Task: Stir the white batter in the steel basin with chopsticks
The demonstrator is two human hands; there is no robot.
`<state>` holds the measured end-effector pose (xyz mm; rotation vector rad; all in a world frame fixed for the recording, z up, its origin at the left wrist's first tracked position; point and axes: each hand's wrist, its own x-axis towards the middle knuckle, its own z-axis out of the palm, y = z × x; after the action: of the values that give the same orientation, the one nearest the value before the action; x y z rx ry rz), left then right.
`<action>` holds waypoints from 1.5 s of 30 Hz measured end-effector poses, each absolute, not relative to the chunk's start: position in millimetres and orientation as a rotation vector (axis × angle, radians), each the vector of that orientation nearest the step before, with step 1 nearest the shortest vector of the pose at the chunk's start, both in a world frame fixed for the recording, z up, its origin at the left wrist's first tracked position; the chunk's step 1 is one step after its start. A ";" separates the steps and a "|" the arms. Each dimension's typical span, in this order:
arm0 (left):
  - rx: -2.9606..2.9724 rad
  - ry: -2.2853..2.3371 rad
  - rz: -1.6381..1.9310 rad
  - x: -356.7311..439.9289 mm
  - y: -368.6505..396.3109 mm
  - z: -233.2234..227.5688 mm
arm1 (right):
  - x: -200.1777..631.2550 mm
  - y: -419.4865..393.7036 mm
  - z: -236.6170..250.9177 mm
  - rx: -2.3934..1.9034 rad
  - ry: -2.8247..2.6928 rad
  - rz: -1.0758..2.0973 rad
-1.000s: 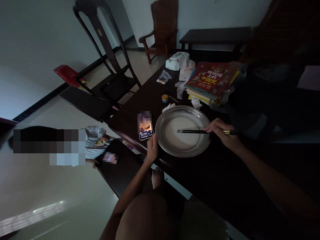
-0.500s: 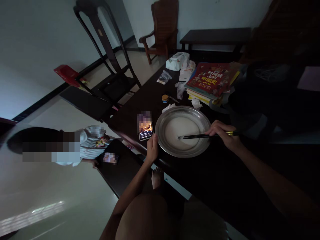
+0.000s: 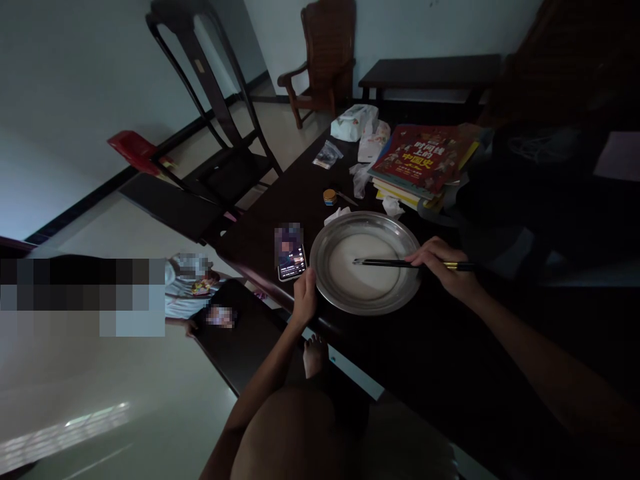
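Observation:
A round metal basin (image 3: 325,293) stands on the dark table, with a milky white mixture (image 3: 363,283) in its bottom. My left hand (image 3: 305,297) grips the basin's left rim, thumb and fingers closed at the edge. Black chopsticks (image 3: 387,263) with gold bands lie in my right hand (image 3: 443,267), whose fingers are wrapped round them. Their pale tips touch the white mixture near the middle of the basin. Just left of the basin, close to my left hand, a phone (image 3: 291,270) with a lit screen rests on the table.
Behind the basin lie crumpled tissues (image 3: 393,207), a small jar (image 3: 330,197), plastic bags (image 3: 375,140) and a stack of books (image 3: 420,160). A person (image 3: 185,300) sits at the left by a dark bench (image 3: 235,340). Chairs (image 3: 325,60) stand farther back.
The chopsticks' tips have shifted slightly away from me in the mixture, and my right hand has moved a little. My left hand stays at the rim. The phone's picture has changed.

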<state>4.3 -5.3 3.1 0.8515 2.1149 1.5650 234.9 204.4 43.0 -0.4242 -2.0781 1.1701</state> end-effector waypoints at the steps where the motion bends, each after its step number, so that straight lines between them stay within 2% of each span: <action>1: 0.848 2.111 1.564 4.5 -5.2 3.4 | 235.3 204.8 43.0 -0.439 -2.048 1.176; 16: 0.873 2.116 1.587 3.9 -6.5 0.6 | 236.1 203.9 41.8 -0.394 -2.042 1.274; 21: 0.878 2.116 1.576 3.7 -6.4 1.2 | 235.4 203.9 40.7 -0.443 -2.060 1.197; 26: 0.875 2.124 1.581 3.8 -6.6 0.1 | 236.1 203.2 40.5 -0.401 -2.024 1.291; 40: 0.862 2.114 1.581 3.7 -7.0 1.3 | 235.4 202.6 43.1 -0.429 -2.066 1.193; 45: 0.876 2.106 1.566 3.8 -7.1 1.3 | 236.4 204.1 41.6 -0.387 -2.015 1.275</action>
<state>3.8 -7.1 1.3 0.8764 2.1059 1.5660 236.4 204.1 41.6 -0.3872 -2.0153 1.2753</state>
